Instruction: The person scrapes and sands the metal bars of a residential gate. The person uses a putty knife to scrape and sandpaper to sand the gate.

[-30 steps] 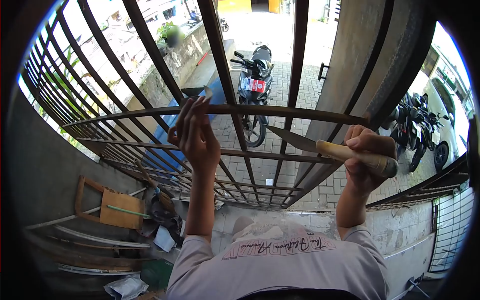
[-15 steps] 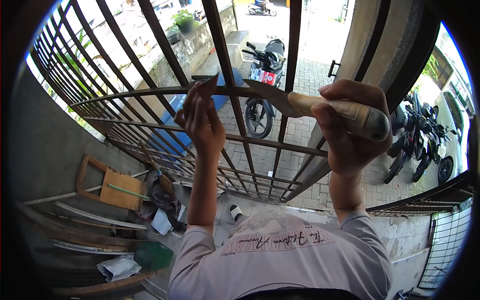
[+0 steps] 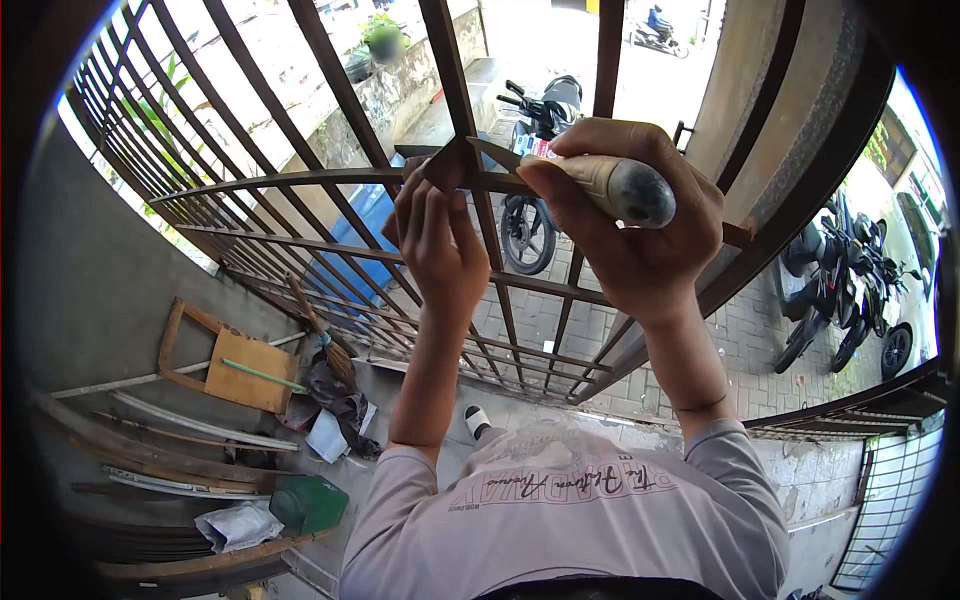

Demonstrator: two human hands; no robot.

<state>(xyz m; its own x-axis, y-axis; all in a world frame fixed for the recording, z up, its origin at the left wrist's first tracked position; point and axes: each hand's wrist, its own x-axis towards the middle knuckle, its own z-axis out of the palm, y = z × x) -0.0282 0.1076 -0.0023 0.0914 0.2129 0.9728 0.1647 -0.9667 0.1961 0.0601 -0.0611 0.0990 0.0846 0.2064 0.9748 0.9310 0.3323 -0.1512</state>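
Observation:
My left hand is raised in front of the gate's crossbar, fingers closed on a folded, reddish-brown piece of sandpaper. Its pointed corner sticks up past my fingers. My right hand wraps round the pale handle of a scraper, whose rounded dark butt faces me. The scraper's thin blade points left, its tip close to the sandpaper and overlapping a gate bar in this view. Both hands are at the height of the brown metal gate, near its upper crossbar.
Beyond the gate a motorcycle stands on paving, with a blue container to its left. More motorcycles are parked at right. At lower left lie a wooden frame, a broom, several long strips and a green container.
My right hand has moved left with the scraper, turning its butt more towards me. My left hand has shifted slightly right and down, bringing the sandpaper close to the blade.

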